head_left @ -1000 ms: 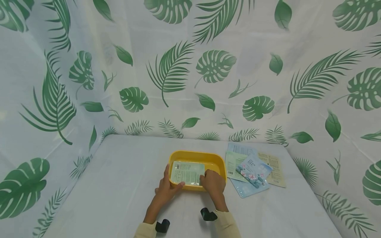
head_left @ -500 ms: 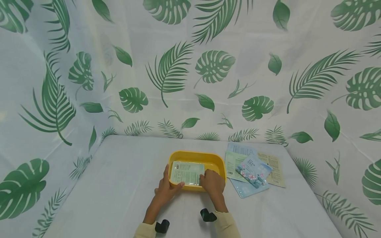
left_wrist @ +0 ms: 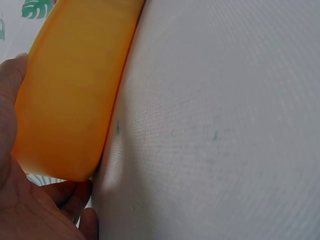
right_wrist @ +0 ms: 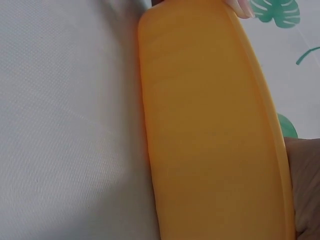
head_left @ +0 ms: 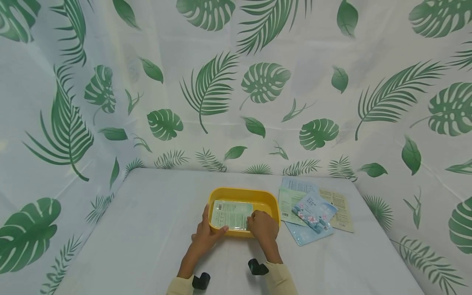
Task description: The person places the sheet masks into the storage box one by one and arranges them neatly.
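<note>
A shallow yellow tray (head_left: 265, 196) stands on the white table, a pale green sheet mask packet (head_left: 231, 214) lying flat in its left part. My left hand (head_left: 204, 237) grips the tray's front left corner, thumb over the front rim and fingers around the left side. In the left wrist view these fingers wrap the orange-looking outer wall (left_wrist: 75, 90). My right hand (head_left: 264, 227) reaches over the front rim into the tray, fingers curled, and pinches the packet's right edge. The right wrist view shows mostly the tray's front wall (right_wrist: 210, 120); the fingertips are hidden there.
To the right of the tray lies an overlapping pile of packets: a blue floral one (head_left: 315, 212) on top, a green one (head_left: 289, 200), a beige one (head_left: 343, 211) and light blue ones. A leaf-patterned curtain (head_left: 228, 102) rises behind the table (head_left: 147, 229).
</note>
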{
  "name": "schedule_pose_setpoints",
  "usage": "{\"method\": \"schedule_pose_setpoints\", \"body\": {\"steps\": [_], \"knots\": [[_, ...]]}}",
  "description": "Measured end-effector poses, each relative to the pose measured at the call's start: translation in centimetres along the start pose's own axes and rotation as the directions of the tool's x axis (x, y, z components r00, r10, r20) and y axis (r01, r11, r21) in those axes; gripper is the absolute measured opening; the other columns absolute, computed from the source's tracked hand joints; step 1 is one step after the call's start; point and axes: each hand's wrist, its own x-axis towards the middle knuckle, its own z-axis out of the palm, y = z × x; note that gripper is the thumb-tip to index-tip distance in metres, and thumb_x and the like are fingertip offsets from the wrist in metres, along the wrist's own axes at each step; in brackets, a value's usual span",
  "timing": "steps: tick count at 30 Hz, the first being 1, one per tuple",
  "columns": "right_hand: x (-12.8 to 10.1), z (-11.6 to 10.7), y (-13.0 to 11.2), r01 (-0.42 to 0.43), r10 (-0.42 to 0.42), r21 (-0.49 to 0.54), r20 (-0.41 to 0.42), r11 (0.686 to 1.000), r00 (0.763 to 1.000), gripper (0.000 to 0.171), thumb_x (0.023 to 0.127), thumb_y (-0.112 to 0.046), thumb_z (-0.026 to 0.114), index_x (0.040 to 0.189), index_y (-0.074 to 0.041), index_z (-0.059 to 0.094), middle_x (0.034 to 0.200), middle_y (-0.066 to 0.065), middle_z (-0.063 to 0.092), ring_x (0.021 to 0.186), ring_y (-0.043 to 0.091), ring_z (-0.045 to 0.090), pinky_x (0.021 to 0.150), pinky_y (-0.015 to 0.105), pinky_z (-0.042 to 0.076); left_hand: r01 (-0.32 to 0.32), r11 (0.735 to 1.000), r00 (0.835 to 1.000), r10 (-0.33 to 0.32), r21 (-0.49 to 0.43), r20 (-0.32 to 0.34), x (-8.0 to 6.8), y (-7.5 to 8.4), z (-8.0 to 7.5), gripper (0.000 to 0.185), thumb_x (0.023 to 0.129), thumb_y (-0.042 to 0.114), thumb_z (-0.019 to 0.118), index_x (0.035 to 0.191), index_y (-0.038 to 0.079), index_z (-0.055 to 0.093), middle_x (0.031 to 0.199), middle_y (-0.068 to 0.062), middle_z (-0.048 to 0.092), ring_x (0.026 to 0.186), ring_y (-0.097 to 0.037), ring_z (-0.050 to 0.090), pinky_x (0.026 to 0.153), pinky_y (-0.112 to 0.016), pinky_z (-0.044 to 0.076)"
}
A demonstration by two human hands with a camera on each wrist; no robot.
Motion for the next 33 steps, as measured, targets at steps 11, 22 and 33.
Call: {"method": "schedule_pose_setpoints", "body": {"steps": [11,22,33], "knots": [[-0.12,-0.05,-0.08,-0.001,0.001,0.009,-0.012,1.0,1.0,0.027,0.091,-0.033,0.067,0.094,-0.006,0.073,0.062,0.001,0.051,0.057,0.017,0.048,0.055,0.03,0.035,-0.001,1.0,1.0,0.001,0.001,-0.004,0.05,-0.14,-0.05,0.106,0.084,0.055,0.069,0.157,0.015,0.003,0.149,-0.025,0.041,0.13,-0.043,0.044,0.087,-0.069,0.026],[-0.17,0.3,0.1,-0.005,0.008,0.044,-0.059,0.999,0.998,0.025,0.091,-0.031,0.066,0.096,-0.007,0.073,0.061,0.0,0.053,0.054,0.017,0.047,0.053,0.028,0.035,-0.002,1.0,1.0,0.002,0.006,-0.004,0.1,-0.12,-0.08,0.105,0.084,0.055,0.069,0.157,0.016,0.004,0.149,-0.024,0.042,0.13,-0.043,0.045,0.087,-0.069,0.027],[-0.68,0.82,0.7,0.086,-0.056,0.103,-0.271,0.991,0.961,0.019,0.091,-0.028,0.068,0.089,-0.009,0.071,0.067,-0.001,0.058,0.056,0.012,0.046,0.052,0.025,0.036,-0.014,1.0,1.0,0.014,0.019,-0.01,0.0,-0.06,-0.06,0.104,0.085,0.055,0.068,0.157,0.016,0.004,0.148,-0.025,0.043,0.129,-0.043,0.047,0.085,-0.067,0.029]]}}
